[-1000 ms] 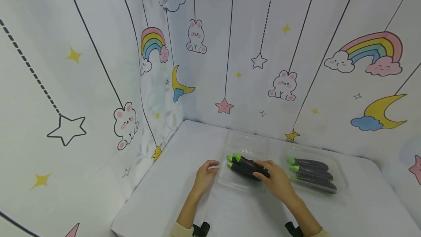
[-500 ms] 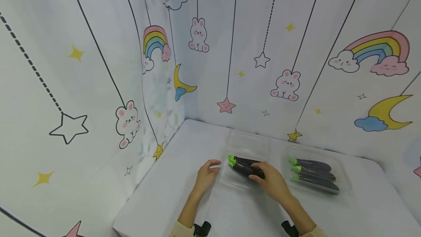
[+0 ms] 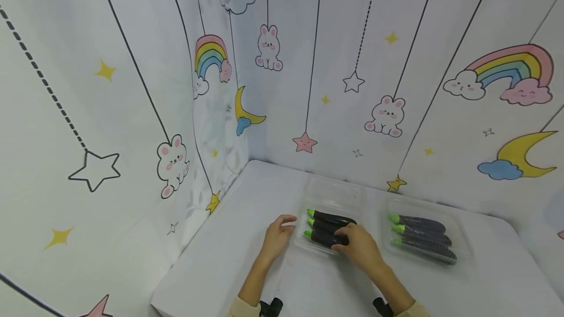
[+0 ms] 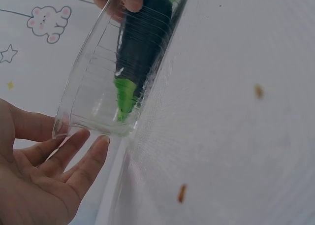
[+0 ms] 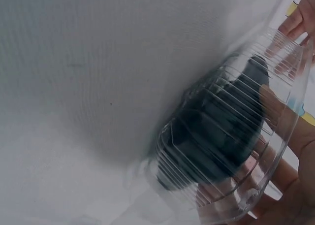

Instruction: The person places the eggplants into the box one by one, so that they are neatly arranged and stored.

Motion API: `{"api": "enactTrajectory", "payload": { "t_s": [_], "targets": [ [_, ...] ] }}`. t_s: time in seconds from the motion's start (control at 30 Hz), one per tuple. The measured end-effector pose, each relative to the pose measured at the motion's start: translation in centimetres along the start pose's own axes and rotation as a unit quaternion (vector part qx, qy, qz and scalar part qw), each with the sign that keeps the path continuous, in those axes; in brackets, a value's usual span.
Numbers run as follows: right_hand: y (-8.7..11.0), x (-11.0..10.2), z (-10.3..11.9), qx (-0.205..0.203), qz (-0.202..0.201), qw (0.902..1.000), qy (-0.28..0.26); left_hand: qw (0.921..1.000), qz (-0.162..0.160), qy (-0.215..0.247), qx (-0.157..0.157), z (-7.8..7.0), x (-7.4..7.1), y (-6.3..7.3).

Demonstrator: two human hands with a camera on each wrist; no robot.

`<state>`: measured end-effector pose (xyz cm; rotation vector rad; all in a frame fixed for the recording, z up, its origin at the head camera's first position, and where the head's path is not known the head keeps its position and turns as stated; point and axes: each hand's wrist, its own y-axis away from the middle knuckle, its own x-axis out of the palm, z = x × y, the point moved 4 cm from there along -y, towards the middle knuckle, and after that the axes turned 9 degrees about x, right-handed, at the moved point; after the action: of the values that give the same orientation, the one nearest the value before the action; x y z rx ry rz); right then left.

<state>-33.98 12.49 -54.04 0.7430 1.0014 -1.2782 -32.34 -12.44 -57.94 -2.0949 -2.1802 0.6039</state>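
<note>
A clear plastic box (image 3: 304,244) holds three dark eggplants with bright green caps, lying side by side: the far eggplant (image 3: 328,217), the middle eggplant (image 3: 321,226) and the near eggplant (image 3: 323,238). My right hand (image 3: 362,248) grips the right end of the near eggplant inside the box; its thumb and fingers appear around the dark eggplant (image 5: 216,121) through the ridged wall in the right wrist view. At the box's left end is my left hand (image 3: 276,238). In the left wrist view its extended fingers (image 4: 93,158) touch the end wall and rim.
To the right stands another clear plastic box (image 3: 464,238) with three eggplants (image 3: 423,236) in it. Behind the first box lies its clear raised flap or lid (image 3: 335,192). A white cloth covers the table (image 3: 238,243), and a patterned curtain (image 3: 273,101) hangs close behind.
My right hand has moved toward the box's near side with an eggplant. The eggplants were bunched together; now they lie separately in a row. My left hand stays at the box's end.
</note>
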Motion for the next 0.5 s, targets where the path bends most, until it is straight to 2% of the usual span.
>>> {"api": "enactTrajectory", "payload": {
  "t_s": [0.27,0.5],
  "targets": [
    [-0.05,0.32,-0.08,-0.011,-0.021,0.9997,-0.003,1.0,-0.001,0.002,-0.003,0.03,0.11,0.21],
    [-0.15,0.06,-0.55,-0.011,-0.01,0.999,-0.042,0.9999,-0.004,0.009,-0.002,0.22,-0.06,0.04]
  ]
}}
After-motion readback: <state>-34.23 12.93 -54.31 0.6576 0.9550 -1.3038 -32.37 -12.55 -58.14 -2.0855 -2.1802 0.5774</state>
